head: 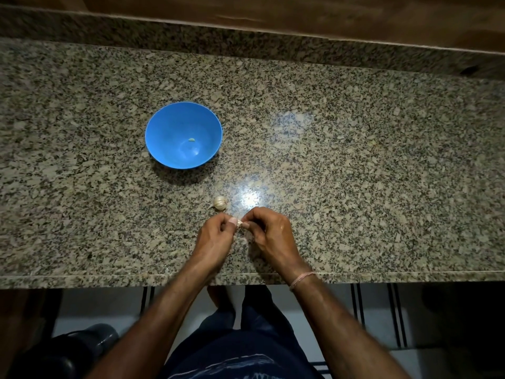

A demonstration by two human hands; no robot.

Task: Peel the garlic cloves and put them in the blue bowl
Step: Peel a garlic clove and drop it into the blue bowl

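Closest to us, the left hand [216, 236] and right hand [269, 232] both pinch one small garlic clove [240, 223] between their fingertips just above the granite counter [355, 160]. We judge that so slight a piece could slip free and skid off the near edge if its skin tears suddenly. Just beyond lies the pale, papery garlic bulb [220, 202], looking mostly whole, and farther left the blue bowl [169, 127] holds a single pale peeled clove [192, 139].
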